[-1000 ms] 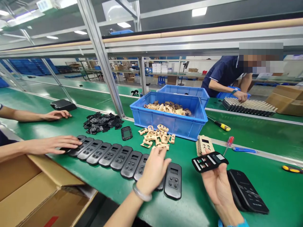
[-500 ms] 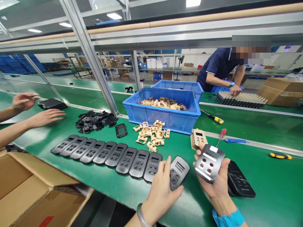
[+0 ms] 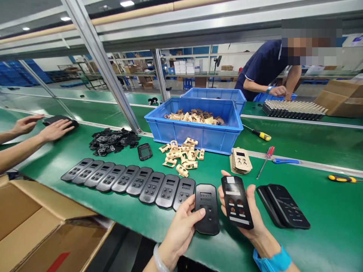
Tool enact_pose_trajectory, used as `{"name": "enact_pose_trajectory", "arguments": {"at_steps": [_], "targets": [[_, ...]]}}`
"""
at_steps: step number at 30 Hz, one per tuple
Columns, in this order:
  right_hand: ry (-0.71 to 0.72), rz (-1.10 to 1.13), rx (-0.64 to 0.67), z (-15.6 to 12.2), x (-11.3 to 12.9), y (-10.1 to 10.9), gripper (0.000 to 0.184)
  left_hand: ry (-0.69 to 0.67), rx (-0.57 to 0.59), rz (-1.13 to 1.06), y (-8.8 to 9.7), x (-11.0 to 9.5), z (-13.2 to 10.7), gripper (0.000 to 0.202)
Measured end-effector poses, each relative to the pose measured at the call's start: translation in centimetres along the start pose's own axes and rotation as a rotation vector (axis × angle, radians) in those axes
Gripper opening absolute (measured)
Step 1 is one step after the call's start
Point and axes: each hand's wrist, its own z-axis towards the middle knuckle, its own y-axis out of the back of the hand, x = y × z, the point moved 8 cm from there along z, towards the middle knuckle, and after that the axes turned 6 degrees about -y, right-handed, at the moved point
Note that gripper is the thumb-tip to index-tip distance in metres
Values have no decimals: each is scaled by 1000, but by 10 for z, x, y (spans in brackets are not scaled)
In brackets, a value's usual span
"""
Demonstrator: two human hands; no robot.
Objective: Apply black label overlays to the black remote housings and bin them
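Observation:
My left hand (image 3: 179, 230) is closed on a black plastic casing (image 3: 209, 222), thumb over its lower left face and fingers behind the left edge. The casing has a slotted window and small round buttons. My right hand (image 3: 259, 230) grips a glossy black faceplate (image 3: 246, 202) from behind, thumb along its right side. Round holes and pale strips show on this plate, which tilts just right of the casing without touching it. A row of similar black casings (image 3: 151, 190) lies to the left. Beyond my right hand rest two black panels (image 3: 289, 207), partly overlapping.
A blue bin (image 3: 193, 134) holds beige curved pieces, with more beige pieces (image 3: 184, 155) before it. Nearby lie black parts (image 3: 109, 141), stacked beige plates (image 3: 241, 162), screwdrivers (image 3: 269, 153) and a blue cutter (image 3: 286, 161). A co-worker's hands (image 3: 56, 130) are at left; another person (image 3: 261, 71) stands opposite.
My left hand has closed on the casing, which now stands straighter. My right hand has moved left and turned the faceplate. The view has tilted down slightly. The left co-worker's hand now lies on a black object.

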Motion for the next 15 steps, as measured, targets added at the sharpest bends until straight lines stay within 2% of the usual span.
{"name": "enact_pose_trajectory", "arguments": {"at_steps": [5,10,15], "targets": [[-3,-317,-150,1,0,7,51,68,-55,-158,2,6,-1,34],[29,-648,-120,2,-6,4,46,84,-3,-209,-2,6,-2,33],[85,-823,-144,0,-4,4,43,102,43,-219,-6,7,-3,34]]}}
